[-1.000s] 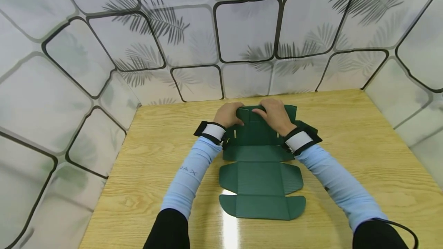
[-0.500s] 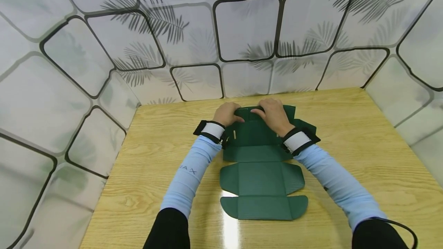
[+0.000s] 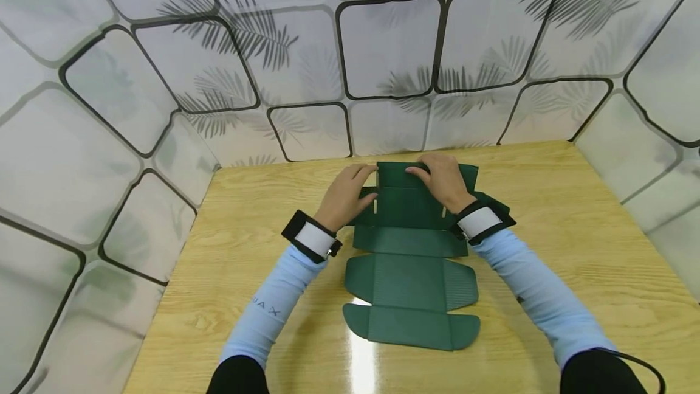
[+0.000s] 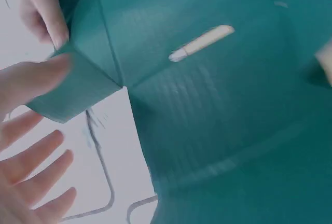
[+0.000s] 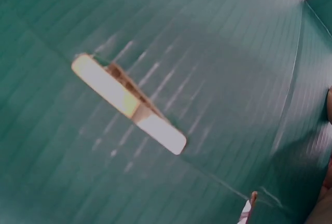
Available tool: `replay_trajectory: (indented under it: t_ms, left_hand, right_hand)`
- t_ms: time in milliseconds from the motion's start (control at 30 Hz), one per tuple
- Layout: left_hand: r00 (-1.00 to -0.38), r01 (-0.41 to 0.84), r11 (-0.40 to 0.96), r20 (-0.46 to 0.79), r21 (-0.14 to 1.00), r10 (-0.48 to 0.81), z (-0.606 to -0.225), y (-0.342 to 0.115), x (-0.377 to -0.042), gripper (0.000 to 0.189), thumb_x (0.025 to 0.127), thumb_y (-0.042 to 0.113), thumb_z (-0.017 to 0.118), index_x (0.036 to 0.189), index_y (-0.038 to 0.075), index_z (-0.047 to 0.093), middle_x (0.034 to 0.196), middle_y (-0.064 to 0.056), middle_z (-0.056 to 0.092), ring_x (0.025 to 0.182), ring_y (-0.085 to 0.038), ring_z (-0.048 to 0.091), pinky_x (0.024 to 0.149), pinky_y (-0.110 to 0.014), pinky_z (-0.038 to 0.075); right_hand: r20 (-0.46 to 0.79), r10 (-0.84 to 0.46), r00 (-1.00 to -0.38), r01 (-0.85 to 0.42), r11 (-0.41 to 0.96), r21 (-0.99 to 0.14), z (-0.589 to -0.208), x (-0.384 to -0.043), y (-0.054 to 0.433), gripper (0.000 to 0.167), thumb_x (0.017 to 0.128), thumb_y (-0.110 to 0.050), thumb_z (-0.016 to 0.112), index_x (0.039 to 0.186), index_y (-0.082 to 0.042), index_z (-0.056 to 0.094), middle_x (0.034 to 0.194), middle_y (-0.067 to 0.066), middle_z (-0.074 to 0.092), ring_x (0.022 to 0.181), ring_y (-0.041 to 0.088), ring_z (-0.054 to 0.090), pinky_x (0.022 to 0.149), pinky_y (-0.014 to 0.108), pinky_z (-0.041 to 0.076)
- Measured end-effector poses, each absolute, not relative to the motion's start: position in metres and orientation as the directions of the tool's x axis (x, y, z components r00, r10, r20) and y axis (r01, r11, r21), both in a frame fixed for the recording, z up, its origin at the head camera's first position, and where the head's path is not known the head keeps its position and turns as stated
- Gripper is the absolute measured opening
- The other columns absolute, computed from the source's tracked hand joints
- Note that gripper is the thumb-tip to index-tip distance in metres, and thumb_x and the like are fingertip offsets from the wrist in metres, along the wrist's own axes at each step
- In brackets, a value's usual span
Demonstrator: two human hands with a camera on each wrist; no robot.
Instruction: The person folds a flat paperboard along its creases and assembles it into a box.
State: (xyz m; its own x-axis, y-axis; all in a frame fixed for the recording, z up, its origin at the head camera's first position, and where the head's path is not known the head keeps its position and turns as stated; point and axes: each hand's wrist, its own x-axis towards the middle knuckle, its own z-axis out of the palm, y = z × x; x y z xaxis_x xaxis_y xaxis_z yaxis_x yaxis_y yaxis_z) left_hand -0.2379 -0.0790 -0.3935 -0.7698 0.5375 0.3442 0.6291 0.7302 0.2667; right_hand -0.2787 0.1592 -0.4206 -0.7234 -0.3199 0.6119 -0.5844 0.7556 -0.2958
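A dark green corrugated cardboard box blank [image 3: 410,281], creased into panels with side flaps, lies unfolded on the table, its far panel raised. My right hand [image 3: 444,182] grips the top edge of that panel, thumb on the near face and fingers over the back. My left hand [image 3: 344,196] is at the panel's left side, fingers spread and fairly straight. In the left wrist view, its thumb lies in front of a small green flap [image 4: 78,92] and a fingertip passes behind it; whether they press on it is unclear. A slot [image 5: 127,105] shows in the right wrist view.
The wood-grain table [image 3: 246,272] extends on both sides of the cardboard. A pale patterned curtain [image 3: 306,72] stands behind the table and along both sides. A black cable [image 3: 637,360] runs from the right sleeve.
My left hand has let go of the top edge, moved slightly left and nearer, and spread its fingers. The right hand keeps its grip, shifting slightly right with the raised panel.
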Motion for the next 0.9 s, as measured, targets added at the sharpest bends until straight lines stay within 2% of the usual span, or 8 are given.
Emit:
replay_trajectory:
  t_ms: [67,167,233,367,433,567,700,900]
  left_hand:
    - [-0.736,0.663,0.707,0.385,0.245,0.557,-0.399,-0.089,-0.223,0.031,0.089,0.016,0.071,0.116,0.004,0.063,0.111,-0.013,0.066,0.101,-0.025,0.064,0.085,-0.035,0.054]
    - [-0.746,0.659,0.706,0.348,0.261,0.568,-0.413,-0.101,-0.205,0.011,0.091,0.015,0.067,0.095,0.005,0.069,0.087,-0.007,0.068,0.075,-0.017,0.064,0.065,-0.029,0.053]
    - [-0.773,0.632,0.723,0.298,0.279,0.560,-0.427,-0.107,-0.198,0.015,0.093,0.014,0.064,0.082,0.005,0.069,0.072,-0.005,0.064,0.061,-0.012,0.057,0.057,-0.025,0.047]
    - [-0.836,0.549,0.760,0.209,0.349,0.508,-0.456,-0.114,-0.189,0.027,0.095,0.009,0.059,0.069,0.005,0.065,0.057,-0.001,0.052,0.051,-0.008,0.040,0.052,-0.021,0.036]
    - [-0.857,0.513,0.776,0.176,0.368,0.484,-0.468,-0.114,-0.186,0.031,0.096,0.008,0.057,0.066,0.005,0.063,0.056,-0.002,0.051,0.051,-0.007,0.038,0.052,-0.021,0.034]
    - [-0.880,0.474,0.799,0.163,0.369,0.447,-0.481,-0.110,-0.185,0.024,0.095,0.005,0.057,0.073,0.004,0.068,0.064,-0.006,0.062,0.055,-0.011,0.053,0.055,-0.024,0.045]
    - [-0.887,0.462,0.813,0.187,0.354,0.422,-0.483,-0.105,-0.188,0.017,0.093,0.001,0.059,0.082,0.004,0.071,0.071,-0.008,0.068,0.061,-0.017,0.062,0.057,-0.027,0.049]
    - [-0.893,0.449,0.810,0.207,0.377,0.400,-0.478,-0.094,-0.192,0.013,0.093,0.006,0.061,0.089,0.003,0.073,0.080,-0.010,0.072,0.068,-0.020,0.067,0.060,-0.030,0.054]
  right_hand:
    - [0.618,-0.327,-0.714,-0.598,0.745,-0.297,-0.419,-0.279,0.161,0.023,0.084,-0.021,0.073,0.088,0.002,0.069,0.075,0.017,0.066,0.068,0.033,0.062,0.069,0.046,0.051]
    - [0.623,-0.331,-0.709,-0.605,0.739,-0.296,-0.418,-0.280,0.163,0.022,0.084,-0.020,0.073,0.086,0.000,0.067,0.071,0.016,0.064,0.066,0.032,0.060,0.067,0.045,0.049]
    - [0.623,-0.334,-0.707,-0.608,0.737,-0.295,-0.418,-0.281,0.164,0.021,0.083,-0.020,0.073,0.085,0.000,0.067,0.070,0.015,0.064,0.065,0.032,0.059,0.066,0.045,0.048]
    - [0.613,-0.352,-0.707,-0.618,0.730,-0.293,-0.417,-0.283,0.163,0.021,0.084,-0.021,0.073,0.087,-0.001,0.068,0.072,0.014,0.065,0.066,0.031,0.060,0.066,0.045,0.048]
    - [0.611,-0.360,-0.705,-0.622,0.728,-0.289,-0.416,-0.284,0.162,0.021,0.085,-0.021,0.072,0.088,-0.001,0.068,0.072,0.014,0.065,0.067,0.031,0.060,0.067,0.045,0.048]
    - [0.616,-0.358,-0.702,-0.619,0.734,-0.279,-0.414,-0.285,0.162,0.022,0.084,-0.022,0.073,0.089,-0.001,0.068,0.073,0.015,0.065,0.068,0.032,0.060,0.070,0.047,0.048]
    - [0.622,-0.354,-0.699,-0.619,0.735,-0.277,-0.412,-0.284,0.160,0.023,0.084,-0.022,0.073,0.091,0.000,0.068,0.074,0.016,0.065,0.070,0.034,0.060,0.073,0.048,0.047]
    - [0.624,-0.366,-0.691,-0.629,0.729,-0.269,-0.416,-0.283,0.156,0.023,0.084,-0.022,0.073,0.089,0.000,0.068,0.075,0.016,0.066,0.069,0.033,0.060,0.070,0.046,0.048]
